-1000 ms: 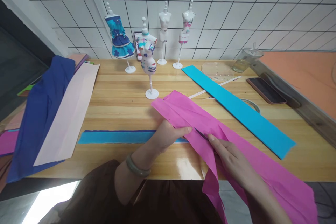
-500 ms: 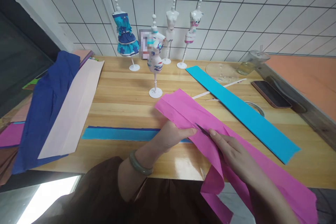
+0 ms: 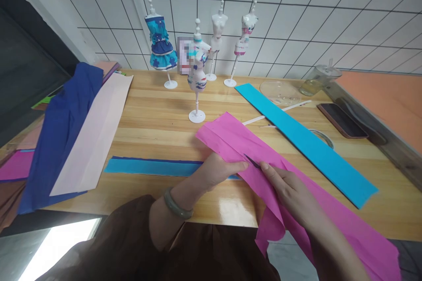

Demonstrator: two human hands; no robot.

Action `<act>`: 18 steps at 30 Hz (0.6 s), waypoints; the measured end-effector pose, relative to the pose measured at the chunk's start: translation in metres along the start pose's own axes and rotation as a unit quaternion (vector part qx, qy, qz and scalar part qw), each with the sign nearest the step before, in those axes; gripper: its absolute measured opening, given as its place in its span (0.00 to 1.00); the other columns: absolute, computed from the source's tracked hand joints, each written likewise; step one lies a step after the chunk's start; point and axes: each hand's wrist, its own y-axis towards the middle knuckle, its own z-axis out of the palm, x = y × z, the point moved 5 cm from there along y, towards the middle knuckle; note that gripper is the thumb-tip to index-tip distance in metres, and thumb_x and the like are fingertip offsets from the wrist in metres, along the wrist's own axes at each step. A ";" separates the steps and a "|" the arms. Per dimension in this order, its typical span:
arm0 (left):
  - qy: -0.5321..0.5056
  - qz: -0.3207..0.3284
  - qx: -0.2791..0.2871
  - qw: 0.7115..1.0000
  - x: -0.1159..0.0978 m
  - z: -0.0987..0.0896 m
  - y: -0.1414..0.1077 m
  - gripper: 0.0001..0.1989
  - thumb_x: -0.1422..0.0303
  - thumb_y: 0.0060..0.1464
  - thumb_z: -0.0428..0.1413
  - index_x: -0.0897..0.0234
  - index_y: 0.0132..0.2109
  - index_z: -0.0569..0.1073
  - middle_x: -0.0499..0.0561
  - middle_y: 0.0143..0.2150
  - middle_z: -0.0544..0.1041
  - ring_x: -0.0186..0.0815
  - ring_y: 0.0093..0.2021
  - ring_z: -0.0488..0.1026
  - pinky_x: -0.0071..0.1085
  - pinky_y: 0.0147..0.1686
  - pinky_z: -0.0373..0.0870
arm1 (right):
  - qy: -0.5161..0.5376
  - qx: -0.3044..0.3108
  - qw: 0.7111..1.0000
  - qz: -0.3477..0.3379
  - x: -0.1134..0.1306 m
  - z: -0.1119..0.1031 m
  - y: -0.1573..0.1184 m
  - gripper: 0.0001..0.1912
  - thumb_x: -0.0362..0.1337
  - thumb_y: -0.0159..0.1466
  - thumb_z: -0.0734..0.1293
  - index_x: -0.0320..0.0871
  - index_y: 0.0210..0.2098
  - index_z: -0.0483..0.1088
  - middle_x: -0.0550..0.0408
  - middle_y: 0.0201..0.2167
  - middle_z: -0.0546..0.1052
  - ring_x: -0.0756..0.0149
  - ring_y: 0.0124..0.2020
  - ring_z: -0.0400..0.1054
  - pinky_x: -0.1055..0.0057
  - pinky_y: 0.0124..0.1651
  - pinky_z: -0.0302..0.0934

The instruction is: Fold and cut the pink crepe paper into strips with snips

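One pink cloth (image 3: pixel 332 210) stretches rightward from just in front of the painted mannequin (image 3: pixel 198 63). Nearer the person than that mannequin, the left hand (image 3: pixel 216 172) pinches the cloth's edge, thumb on top, while the right hand (image 3: pixel 286 185) grips a dark pointed blade (image 3: pixel 253 161) against it. To the mannequin's right lies a turquoise strip (image 3: pixel 306 145).

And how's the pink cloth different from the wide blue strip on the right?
The pink cloth is creased and hangs partly off the table; the wide blue strip lies flat on it. The left hand grips the pink cloth, while no hand touches the blue strip. The pink cloth also looks wider than the blue strip. Both are long and plain-coloured.
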 end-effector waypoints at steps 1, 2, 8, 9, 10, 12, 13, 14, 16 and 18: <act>0.000 0.000 0.001 1.000 0.000 0.000 0.000 0.16 0.75 0.44 0.61 0.65 0.43 0.73 0.53 0.43 0.76 0.42 0.47 0.71 0.42 0.49 0.67 | 0.004 -0.001 1.000 -0.003 0.001 0.000 0.000 0.25 0.57 0.62 0.55 0.45 0.21 0.65 0.56 0.23 0.71 0.63 0.28 0.66 0.71 0.28 0.59; -0.001 -0.001 0.002 1.000 0.000 0.000 0.000 0.16 0.75 0.44 0.61 0.65 0.43 0.73 0.54 0.43 0.76 0.42 0.47 0.71 0.42 0.49 0.67 | 0.008 -0.004 1.000 -0.006 0.002 0.000 -0.001 0.25 0.57 0.62 0.56 0.45 0.21 0.65 0.56 0.22 0.71 0.63 0.27 0.66 0.71 0.28 0.59; -0.002 -0.015 -0.002 1.000 0.003 -0.001 0.001 0.16 0.76 0.44 0.61 0.64 0.43 0.73 0.53 0.43 0.76 0.42 0.47 0.71 0.42 0.49 0.67 | 0.025 -0.022 0.999 -0.014 0.002 -0.001 -0.001 0.26 0.57 0.61 0.58 0.45 0.18 0.65 0.57 0.18 0.70 0.63 0.26 0.66 0.72 0.27 0.60; 0.000 -0.016 -0.001 1.000 0.004 -0.001 0.001 0.15 0.76 0.43 0.61 0.64 0.42 0.73 0.53 0.43 0.76 0.42 0.47 0.71 0.42 0.49 0.66 | 0.025 -0.017 0.999 -0.013 0.001 -0.001 0.000 0.26 0.57 0.61 0.58 0.45 0.17 0.64 0.57 0.19 0.70 0.63 0.25 0.66 0.72 0.28 0.60; 0.001 -0.017 0.002 1.000 0.004 -0.001 0.001 0.15 0.76 0.43 0.61 0.64 0.42 0.73 0.53 0.43 0.76 0.42 0.47 0.71 0.42 0.49 0.66 | 0.024 -0.010 1.000 -0.012 -0.001 -0.001 0.001 0.26 0.57 0.61 0.58 0.45 0.17 0.64 0.57 0.19 0.70 0.64 0.25 0.65 0.71 0.28 0.60; -0.002 -0.019 0.007 1.000 0.003 -0.001 0.001 0.16 0.76 0.43 0.61 0.64 0.42 0.73 0.53 0.43 0.76 0.42 0.47 0.71 0.43 0.50 0.66 | 0.019 0.006 1.000 -0.009 -0.004 -0.001 0.002 0.26 0.57 0.61 0.57 0.45 0.17 0.63 0.58 0.20 0.70 0.65 0.25 0.64 0.71 0.30 0.60; -0.004 -0.020 0.009 1.000 0.003 -0.001 0.001 0.16 0.76 0.43 0.61 0.64 0.42 0.73 0.53 0.44 0.76 0.42 0.47 0.71 0.43 0.50 0.66 | 0.015 0.011 1.000 -0.007 -0.005 -0.001 0.002 0.26 0.57 0.61 0.57 0.45 0.18 0.63 0.58 0.20 0.69 0.65 0.25 0.64 0.71 0.30 0.60; -0.006 -0.022 0.010 1.000 0.002 0.000 0.000 0.16 0.76 0.43 0.61 0.65 0.43 0.73 0.54 0.44 0.76 0.42 0.48 0.71 0.43 0.50 0.66 | 0.013 0.013 1.000 -0.006 -0.005 -0.001 0.003 0.25 0.57 0.60 0.58 0.45 0.18 0.63 0.58 0.20 0.69 0.66 0.24 0.63 0.71 0.29 0.60; -0.005 -0.022 0.007 1.000 0.001 0.000 0.000 0.17 0.76 0.43 0.61 0.65 0.44 0.73 0.54 0.44 0.76 0.43 0.48 0.71 0.43 0.50 0.66 | 0.011 0.009 1.000 -0.009 -0.005 -0.002 0.003 0.25 0.57 0.60 0.59 0.45 0.18 0.63 0.58 0.19 0.69 0.65 0.24 0.63 0.71 0.28 0.59; 0.001 -0.021 0.004 1.000 0.001 0.000 -0.001 0.17 0.76 0.43 0.61 0.65 0.43 0.73 0.54 0.44 0.76 0.43 0.48 0.71 0.43 0.50 0.66 | 0.015 -0.004 1.000 -0.018 -0.003 -0.002 0.002 0.25 0.57 0.60 0.59 0.45 0.17 0.64 0.58 0.18 0.68 0.64 0.24 0.64 0.71 0.28 0.59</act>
